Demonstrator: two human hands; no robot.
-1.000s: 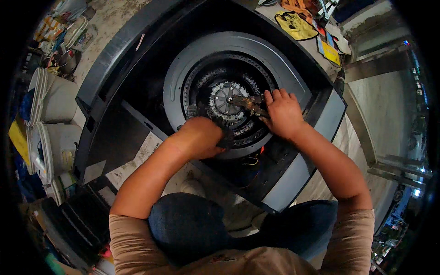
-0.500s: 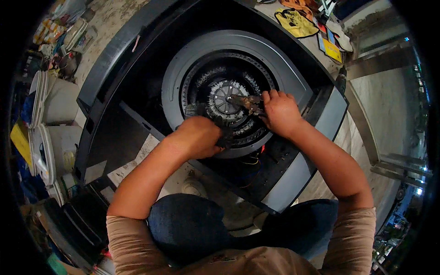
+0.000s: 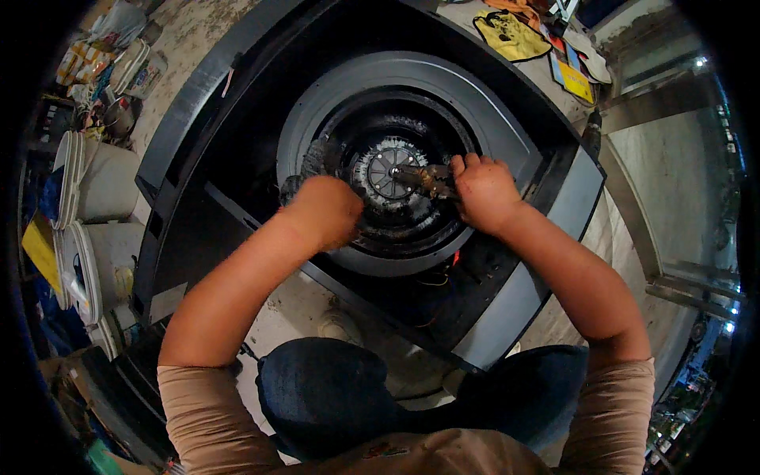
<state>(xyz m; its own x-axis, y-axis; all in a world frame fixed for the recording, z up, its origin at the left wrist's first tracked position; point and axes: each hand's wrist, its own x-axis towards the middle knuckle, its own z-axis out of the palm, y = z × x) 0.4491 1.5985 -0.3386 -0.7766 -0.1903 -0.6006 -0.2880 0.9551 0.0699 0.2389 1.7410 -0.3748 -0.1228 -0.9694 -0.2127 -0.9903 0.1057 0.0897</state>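
While the right hand [image 3: 484,194] stays closed around a metal tool [image 3: 423,177] set on the silver hub [image 3: 389,172] at the middle of the dark drum [image 3: 396,158], little has changed. The left hand [image 3: 326,210] still rests fisted on the drum's left rim; whether it grips anything cannot be told.

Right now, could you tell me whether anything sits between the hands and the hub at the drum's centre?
Nothing visible does. The right hand holds a tool on the hub; the left hand rests on the drum beside it.
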